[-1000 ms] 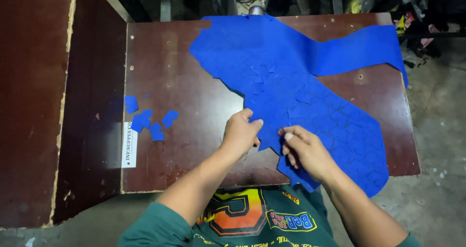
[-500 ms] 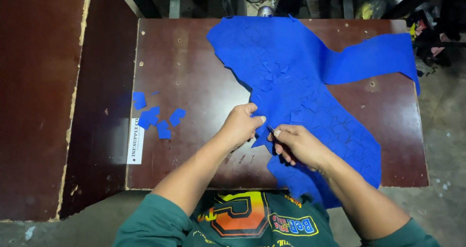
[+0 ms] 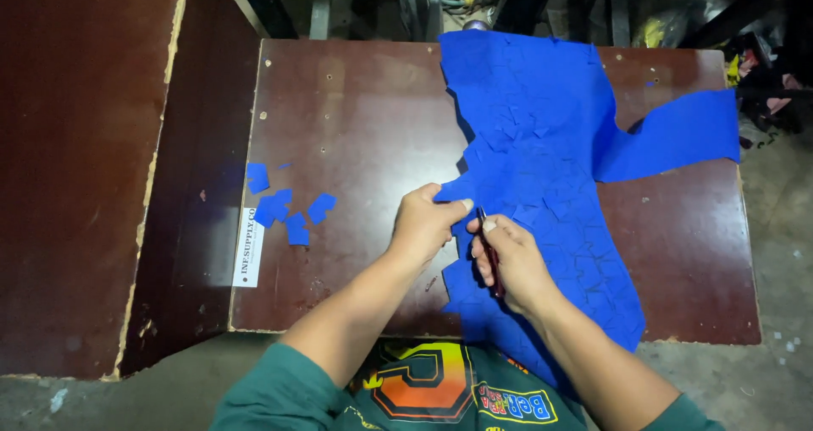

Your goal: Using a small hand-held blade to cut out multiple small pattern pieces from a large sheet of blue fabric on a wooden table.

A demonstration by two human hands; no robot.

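My left hand pinches the blue sheet's edge; my right hand grips a dark cutting tool, pointing away from me.

**Hidden and cut-off parts**

Right hand covers most of the slim dark-red tool; its tip is too small to identify. Blue sheet hangs past the table's near edge, its lower end hidden behind the right forearm. Both forearms are cut by the bottom edge.

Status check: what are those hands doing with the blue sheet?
Left hand pinching blue sheet edge. Right hand gripping a thin dark tool. Cut blue scraps lie apart, left.
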